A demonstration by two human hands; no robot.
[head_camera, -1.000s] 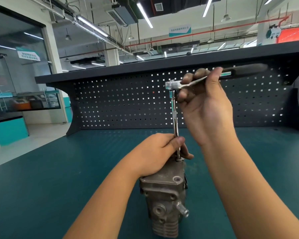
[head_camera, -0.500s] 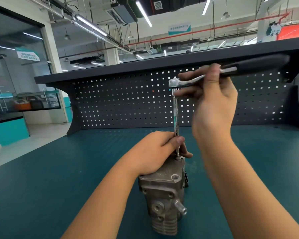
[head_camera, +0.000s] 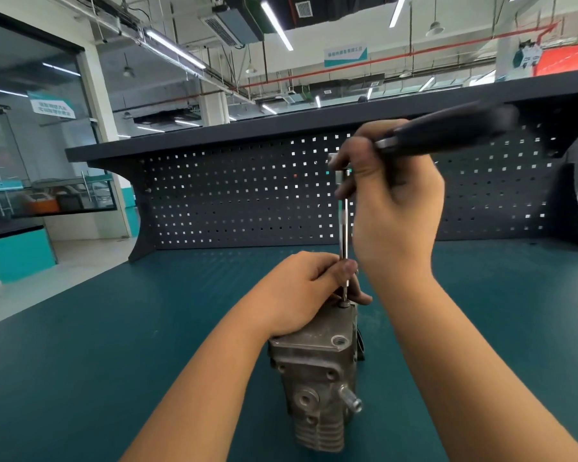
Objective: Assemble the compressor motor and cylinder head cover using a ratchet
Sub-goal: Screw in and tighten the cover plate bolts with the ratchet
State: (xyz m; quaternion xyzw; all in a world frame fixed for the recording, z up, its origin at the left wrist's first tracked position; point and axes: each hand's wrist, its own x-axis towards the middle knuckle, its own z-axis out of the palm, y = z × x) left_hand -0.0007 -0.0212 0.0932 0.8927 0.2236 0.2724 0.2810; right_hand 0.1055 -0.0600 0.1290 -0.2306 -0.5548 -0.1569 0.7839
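Note:
A grey cast-metal compressor body (head_camera: 317,381) with its cylinder head cover stands upright on the teal bench (head_camera: 114,345), low in the middle. My left hand (head_camera: 301,291) rests on its top and pinches the lower end of a thin vertical extension bar (head_camera: 344,235), whose tip sits on a bolt at the cover's far right corner. My right hand (head_camera: 394,208) grips the ratchet (head_camera: 447,131) near its head, directly above the compressor. The black handle points up and to the right and is blurred. The hand hides most of the ratchet head.
A dark perforated back panel (head_camera: 247,195) with a shelf on top closes the far side of the bench. Open teal bench surface lies left and right of the compressor. The workshop floor and glass partitions show at far left.
The ratchet handle has swung toward me and to the right, with my right hand rotating around the extension bar. My left hand and the compressor have stayed in place.

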